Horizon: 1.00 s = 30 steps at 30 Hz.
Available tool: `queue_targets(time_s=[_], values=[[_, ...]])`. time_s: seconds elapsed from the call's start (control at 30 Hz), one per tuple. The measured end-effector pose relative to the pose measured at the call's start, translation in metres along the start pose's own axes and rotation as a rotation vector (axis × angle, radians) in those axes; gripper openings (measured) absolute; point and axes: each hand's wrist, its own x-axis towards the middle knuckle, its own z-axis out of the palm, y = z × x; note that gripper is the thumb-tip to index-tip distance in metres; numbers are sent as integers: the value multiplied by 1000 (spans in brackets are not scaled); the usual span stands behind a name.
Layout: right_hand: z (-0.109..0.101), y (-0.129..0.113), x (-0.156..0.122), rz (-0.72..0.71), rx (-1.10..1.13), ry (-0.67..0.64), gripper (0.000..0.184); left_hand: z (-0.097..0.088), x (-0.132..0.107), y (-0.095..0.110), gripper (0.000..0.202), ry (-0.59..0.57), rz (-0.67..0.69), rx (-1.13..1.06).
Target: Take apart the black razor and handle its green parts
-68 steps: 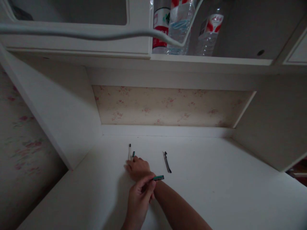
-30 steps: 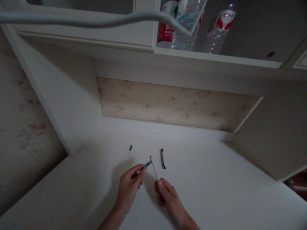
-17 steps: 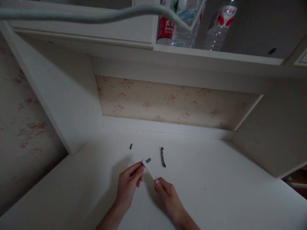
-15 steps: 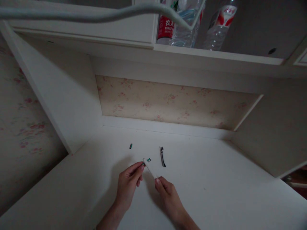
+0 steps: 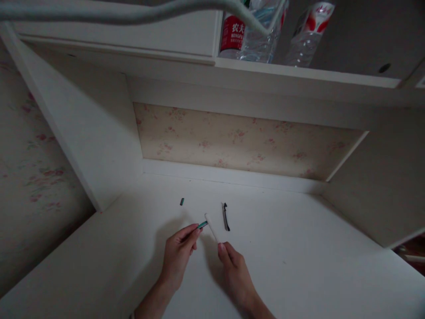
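My left hand (image 5: 179,248) pinches a small, slim green and dark strip (image 5: 202,224) between thumb and fingertips. The strip looks like a razor blade cartridge, though it is too small to be sure. My right hand (image 5: 234,270) is closed round the lower end of a thin white stick (image 5: 212,229) with a thicker tip. That stick slants up and left, its tip end at the strip's right end. Beyond my hands lies a black and grey razor-like handle (image 5: 226,217) on the white desk (image 5: 292,230). Farther left rests another small green and dark piece (image 5: 182,201).
Plastic bottles (image 5: 303,37) stand on the shelf above, one with a red label (image 5: 233,33). A pale curved bar (image 5: 133,15) crosses the top of the view. White side panels (image 5: 83,128) and a flowered wall (image 5: 232,137) enclose the desk.
The white stick has moved slightly right and up, from across the green strip to its right end. My right hand has shifted a little with it; my left hand has hardly moved.
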Motion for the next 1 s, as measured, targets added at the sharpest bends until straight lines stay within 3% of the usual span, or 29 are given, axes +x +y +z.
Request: queue_targets(time_s=[0.13,0.4,0.73,1.0], values=[[2,-2,-1,-17,0,-99,43,-1,2,-2,38,-15,-13,-23],[-3,-10,-6,-86,72,-132,35,-1,3,-3,43,14,-1,-19],[0,-12,-6,50,340,-97,35,0,0,1,46,5,20,83],[4,0,-5,-34,225,-121,38,1,0,-3,48,-2,16,71]])
